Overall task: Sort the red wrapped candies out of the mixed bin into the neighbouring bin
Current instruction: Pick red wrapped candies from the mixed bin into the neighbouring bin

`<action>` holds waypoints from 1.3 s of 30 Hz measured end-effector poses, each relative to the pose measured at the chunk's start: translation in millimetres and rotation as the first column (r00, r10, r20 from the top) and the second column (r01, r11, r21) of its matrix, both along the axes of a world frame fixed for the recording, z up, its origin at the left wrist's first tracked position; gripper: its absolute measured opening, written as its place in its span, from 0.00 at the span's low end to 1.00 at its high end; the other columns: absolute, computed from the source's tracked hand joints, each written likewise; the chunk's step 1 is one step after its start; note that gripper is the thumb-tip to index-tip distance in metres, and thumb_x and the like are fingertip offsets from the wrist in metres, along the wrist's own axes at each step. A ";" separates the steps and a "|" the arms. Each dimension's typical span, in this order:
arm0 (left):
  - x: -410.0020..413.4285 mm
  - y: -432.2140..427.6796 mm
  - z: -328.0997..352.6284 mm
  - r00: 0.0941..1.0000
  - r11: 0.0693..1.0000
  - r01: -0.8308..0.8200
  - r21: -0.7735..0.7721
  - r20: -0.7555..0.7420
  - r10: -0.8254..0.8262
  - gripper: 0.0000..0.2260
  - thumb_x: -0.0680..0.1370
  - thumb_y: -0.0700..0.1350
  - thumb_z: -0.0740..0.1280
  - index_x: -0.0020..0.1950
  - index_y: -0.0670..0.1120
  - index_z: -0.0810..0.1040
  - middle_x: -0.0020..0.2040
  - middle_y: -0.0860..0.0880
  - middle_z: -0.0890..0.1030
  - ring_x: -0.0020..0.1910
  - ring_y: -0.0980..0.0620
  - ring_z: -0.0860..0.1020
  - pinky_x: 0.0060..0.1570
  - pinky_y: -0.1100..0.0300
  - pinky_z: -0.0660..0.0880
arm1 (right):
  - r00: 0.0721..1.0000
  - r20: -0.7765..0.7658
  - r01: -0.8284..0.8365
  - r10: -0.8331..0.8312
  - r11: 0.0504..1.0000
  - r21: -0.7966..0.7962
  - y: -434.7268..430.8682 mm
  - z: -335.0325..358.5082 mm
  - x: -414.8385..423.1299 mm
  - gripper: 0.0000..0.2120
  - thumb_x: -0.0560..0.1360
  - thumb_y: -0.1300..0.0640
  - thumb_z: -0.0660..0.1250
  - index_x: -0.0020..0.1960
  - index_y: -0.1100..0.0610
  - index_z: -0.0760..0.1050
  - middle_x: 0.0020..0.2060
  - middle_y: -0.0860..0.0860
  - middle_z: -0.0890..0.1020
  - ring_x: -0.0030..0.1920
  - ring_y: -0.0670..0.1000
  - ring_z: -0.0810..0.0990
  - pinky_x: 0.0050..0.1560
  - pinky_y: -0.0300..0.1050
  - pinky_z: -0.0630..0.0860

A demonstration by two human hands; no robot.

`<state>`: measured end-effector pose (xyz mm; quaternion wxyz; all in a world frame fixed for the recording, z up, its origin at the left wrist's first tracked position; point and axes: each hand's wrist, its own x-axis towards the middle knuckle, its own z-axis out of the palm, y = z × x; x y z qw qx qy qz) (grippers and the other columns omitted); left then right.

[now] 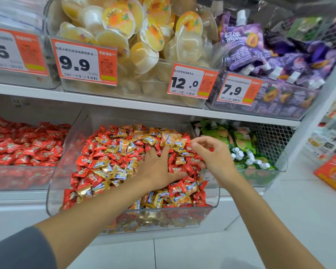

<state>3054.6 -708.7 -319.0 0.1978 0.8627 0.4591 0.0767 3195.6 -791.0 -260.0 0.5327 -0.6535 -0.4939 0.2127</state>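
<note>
The clear mixed bin [52, 183] in the middle of the lower shelf is heaped with red wrapped candies [89, 162] and gold wrapped candies [122, 146]. My left hand [155, 169] lies flat on the heap, its spread fingers pushed in among the wrappers. My right hand [213, 158] hovers at the heap's right side with its fingers curled towards the thumb. A bit of red shows inside the curl, but I cannot tell whether it holds a candy. The neighbouring bin [17, 177] on the left contains only red candies [23, 144].
To the right, a bin of green pouches [239, 140] stands against a wire mesh wall. On the upper shelf [124, 102] are bins of yellow jelly cups [144, 41] and purple pouches [260, 51] behind orange price tags. An orange box [334, 173] sits at the far right.
</note>
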 end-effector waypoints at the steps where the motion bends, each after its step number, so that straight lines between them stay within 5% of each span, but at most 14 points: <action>1: 1.4 0.2 -0.5 1.000 1.000 -0.003 0.006 0.021 0.003 0.46 0.70 0.72 0.63 0.78 0.54 0.46 0.76 0.37 0.55 0.74 0.37 0.56 0.69 0.43 0.61 | 1.000 -0.007 0.001 -0.001 1.000 0.002 -1.7 0.3 1.1 0.04 0.77 0.59 0.69 0.45 0.56 0.82 0.35 0.49 0.77 0.29 0.44 0.71 0.27 0.39 0.68; 6: 0.6 4.9 -2.9 0.997 0.998 0.047 0.042 0.066 -0.049 0.36 0.72 0.65 0.67 0.73 0.53 0.55 0.65 0.40 0.66 0.63 0.40 0.66 0.58 0.49 0.70 | 1.000 -0.016 0.004 -0.004 1.000 0.003 -2.6 1.0 3.5 0.04 0.77 0.60 0.69 0.46 0.57 0.82 0.32 0.45 0.77 0.26 0.43 0.70 0.27 0.38 0.68; 10: -4.1 5.6 -2.2 0.986 0.986 0.150 0.077 0.067 -0.155 0.25 0.77 0.57 0.66 0.69 0.52 0.62 0.50 0.46 0.73 0.45 0.46 0.74 0.44 0.50 0.75 | 1.000 -0.003 0.003 -0.003 1.000 -0.013 -1.4 2.0 1.9 0.04 0.77 0.59 0.69 0.45 0.55 0.82 0.30 0.41 0.78 0.26 0.42 0.71 0.29 0.36 0.69; 12: -9.3 9.1 1.3 0.964 0.981 0.192 0.005 0.186 -0.189 0.18 0.78 0.54 0.66 0.65 0.51 0.66 0.44 0.48 0.75 0.39 0.48 0.75 0.40 0.50 0.76 | 1.000 -0.030 -0.008 0.008 1.000 -0.027 -2.1 3.3 1.0 0.03 0.77 0.59 0.69 0.45 0.56 0.82 0.30 0.41 0.77 0.25 0.44 0.71 0.28 0.38 0.70; 17: -41.6 24.0 31.5 0.878 0.951 0.251 -0.182 0.456 -0.145 0.09 0.78 0.49 0.68 0.53 0.51 0.71 0.39 0.51 0.76 0.29 0.58 0.71 0.28 0.68 0.66 | 1.000 -0.004 -0.027 0.027 0.998 -0.058 -5.2 4.9 1.2 0.03 0.77 0.59 0.69 0.47 0.54 0.82 0.34 0.44 0.78 0.28 0.45 0.73 0.33 0.41 0.73; 20: -64.2 28.5 47.4 0.853 0.935 0.225 -0.273 0.520 -0.053 0.13 0.78 0.48 0.68 0.59 0.51 0.69 0.36 0.52 0.74 0.21 0.62 0.68 0.23 0.71 0.64 | 0.999 0.038 -0.035 0.038 0.996 -0.084 -6.4 5.3 -1.6 0.04 0.78 0.59 0.67 0.47 0.53 0.81 0.36 0.46 0.78 0.29 0.45 0.74 0.34 0.43 0.75; 22: -78.8 30.9 51.2 0.848 0.926 0.190 -0.326 0.530 0.013 0.17 0.78 0.48 0.68 0.64 0.56 0.67 0.38 0.51 0.76 0.26 0.64 0.73 0.25 0.71 0.66 | 0.995 0.076 -0.056 0.063 0.994 -0.093 -6.8 5.3 -5.6 0.04 0.78 0.58 0.67 0.47 0.53 0.80 0.36 0.46 0.78 0.29 0.44 0.73 0.34 0.42 0.74; 25: -94.9 32.8 52.2 0.826 0.911 0.199 -0.361 0.562 0.043 0.08 0.77 0.49 0.68 0.54 0.55 0.74 0.54 0.41 0.81 0.50 0.45 0.80 0.43 0.64 0.76 | 0.976 0.182 -0.097 0.119 0.987 -0.127 -5.5 4.4 -12.3 0.02 0.77 0.55 0.69 0.46 0.51 0.80 0.37 0.44 0.78 0.31 0.38 0.74 0.36 0.35 0.70; 28: -106.6 37.8 48.9 0.822 0.918 0.177 -0.355 0.566 0.060 0.07 0.76 0.50 0.69 0.52 0.53 0.76 0.52 0.45 0.82 0.51 0.44 0.79 0.54 0.55 0.75 | 0.932 0.317 -0.114 0.178 0.971 -0.210 -2.6 0.6 -19.1 0.03 0.75 0.52 0.71 0.45 0.51 0.81 0.39 0.44 0.81 0.37 0.38 0.76 0.41 0.33 0.71; 33: -118.7 42.9 47.5 0.786 0.898 0.139 -0.418 0.598 0.157 0.08 0.76 0.47 0.69 0.52 0.47 0.75 0.38 0.42 0.76 0.33 0.41 0.74 0.30 0.54 0.74 | 0.897 0.408 -0.072 0.168 0.968 -0.240 5.4 -4.8 -32.9 0.03 0.74 0.51 0.72 0.44 0.50 0.81 0.38 0.42 0.81 0.36 0.40 0.76 0.37 0.30 0.70; 39: -126.6 44.8 50.7 0.735 0.913 0.101 -0.395 0.648 0.200 0.09 0.77 0.44 0.69 0.57 0.48 0.74 0.35 0.52 0.73 0.26 0.57 0.73 0.26 0.64 0.74 | 0.912 0.349 -0.145 0.214 0.966 -0.213 16.3 0.0 -47.6 0.04 0.76 0.54 0.71 0.45 0.53 0.82 0.35 0.42 0.80 0.33 0.36 0.75 0.34 0.28 0.69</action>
